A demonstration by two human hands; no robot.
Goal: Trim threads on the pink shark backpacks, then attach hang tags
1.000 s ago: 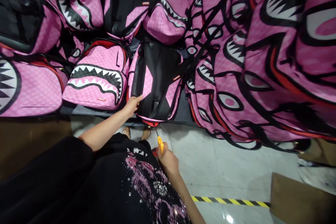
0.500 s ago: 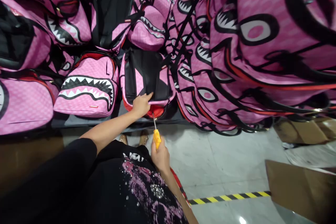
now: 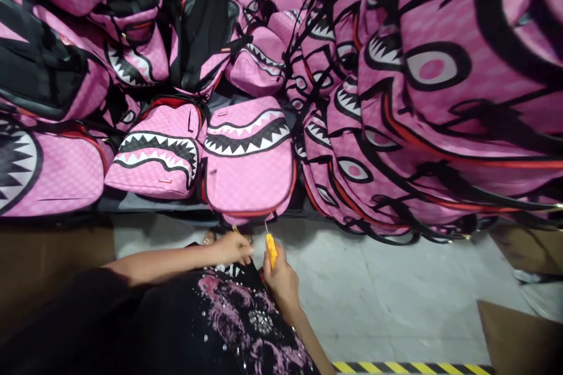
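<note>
Closest to the camera, the right hand (image 3: 281, 282) is wrapped around the yellow-handled tool (image 3: 271, 249). Its fingers are closed on the handle, and the thin metal tip points up at the lower edge of the backpack (image 3: 250, 173). The left hand (image 3: 233, 248) sits just beside it, fingers drawn into a narrow pinch right under that edge; what they pinch is too small to tell. The backpack lies face up, shark mouth uppermost, at the front of the tabletop (image 3: 132, 204), with its red-trimmed bottom edge overhanging towards the person.

Recommended handling, judged from this position:
1. Hold the pinched piece taut and away from the pink fabric, so that the tip meets only that piece
2. Bring the tip in along the seam, not into it; the red trim and stitching lie directly behind
3. Keep the left fingertips clear of the tip, since the two hands are nearly touching
4. Leave the backpack's weight on the tabletop; it overhangs only a little and should not be dragged further out

Surface and room: a second shark-mouth backpack (image 3: 156, 158) lies to the left, touching the first. Behind and to the right, a heap of like backpacks (image 3: 417, 88) rises in stacks. Below, the floor (image 3: 373, 287) is pale polished stone, with yellow-black tape (image 3: 409, 368) across it and cardboard (image 3: 519, 340) at the right
</note>
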